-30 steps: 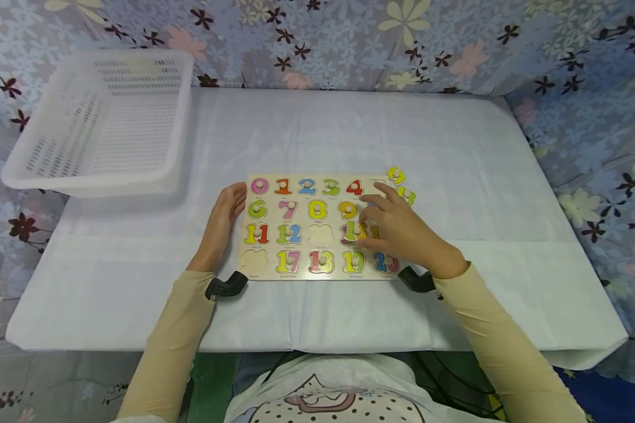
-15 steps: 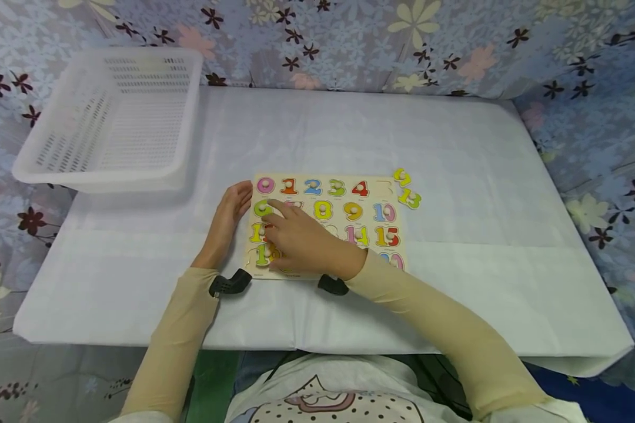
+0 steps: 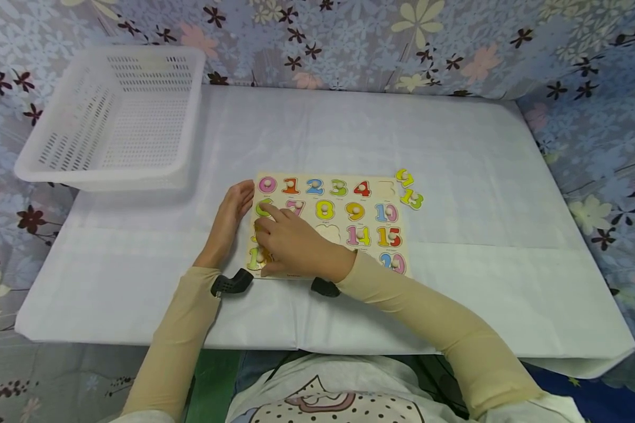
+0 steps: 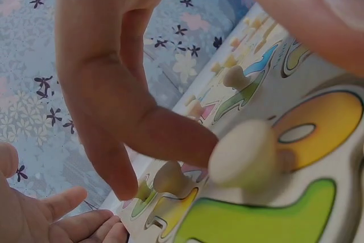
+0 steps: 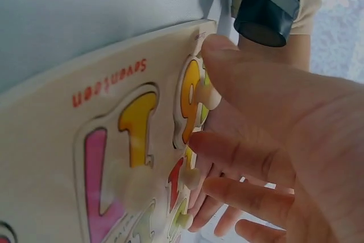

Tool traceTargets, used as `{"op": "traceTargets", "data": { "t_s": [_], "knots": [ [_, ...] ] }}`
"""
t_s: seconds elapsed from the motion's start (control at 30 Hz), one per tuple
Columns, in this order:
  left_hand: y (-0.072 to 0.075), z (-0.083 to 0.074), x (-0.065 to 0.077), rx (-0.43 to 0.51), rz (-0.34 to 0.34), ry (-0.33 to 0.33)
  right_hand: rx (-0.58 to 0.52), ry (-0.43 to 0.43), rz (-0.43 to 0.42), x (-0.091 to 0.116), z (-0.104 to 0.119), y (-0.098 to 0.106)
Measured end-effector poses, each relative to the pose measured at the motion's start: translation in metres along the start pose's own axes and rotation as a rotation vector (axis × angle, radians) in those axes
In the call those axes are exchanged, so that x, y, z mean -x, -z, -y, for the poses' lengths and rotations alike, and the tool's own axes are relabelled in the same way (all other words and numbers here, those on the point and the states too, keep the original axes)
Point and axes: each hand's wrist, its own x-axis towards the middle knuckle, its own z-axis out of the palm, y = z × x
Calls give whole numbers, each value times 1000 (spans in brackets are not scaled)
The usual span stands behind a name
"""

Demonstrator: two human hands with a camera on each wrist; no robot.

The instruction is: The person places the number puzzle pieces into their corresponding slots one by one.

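A wooden number-puzzle board [image 3: 344, 226] lies on the table. Over its lower left corner, my right hand [image 3: 304, 244] is at the orange-and-green 16 piece [image 3: 252, 259]. In the left wrist view, a right fingertip meets the piece's round knob [image 4: 244, 155]. The right wrist view has the thumb [image 5: 219, 55] and fingers spread to either side of this knob, with the 16 at its recess. My left hand [image 3: 230, 211] rests along the board's left edge, fingers extended and holding no piece. My right hand hides several neighbouring numbers.
Beyond the board's upper right corner lie a yellow digit piece [image 3: 404, 177] and a yellow-green 13 piece [image 3: 413, 200]. Two recesses are bare, one top right [image 3: 386, 188] and one mid-board [image 3: 328, 233]. A white plastic basket [image 3: 111, 173] stands at the back left.
My right hand has crossed from the board's right side to its lower left corner. The 16 piece now lies at that corner, where a bare recess showed. My left hand keeps its place.
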Motion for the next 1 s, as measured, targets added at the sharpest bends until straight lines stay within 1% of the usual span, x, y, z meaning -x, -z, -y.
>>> {"op": "traceTargets", "data": {
  "t_s": [0.23,0.33,0.5,0.67,0.77,1.0],
  "knots": [
    [0,2,0,-2,2,4,-30,3,32,4,0,3],
    [0,3,0,2,0,2,-27,-2,31,5,0,3],
    [1,3,0,8,-4,2,-39,12,3,8,-2,1],
    [1,3,0,11,0,-8,-86,70,-51,12,-3,0],
    [1,3,0,18,5,-15,-103,91,-68,14,-4,-1],
    [0,3,0,24,10,-17,-93,44,-35,14,-5,-1]
  ]
}}
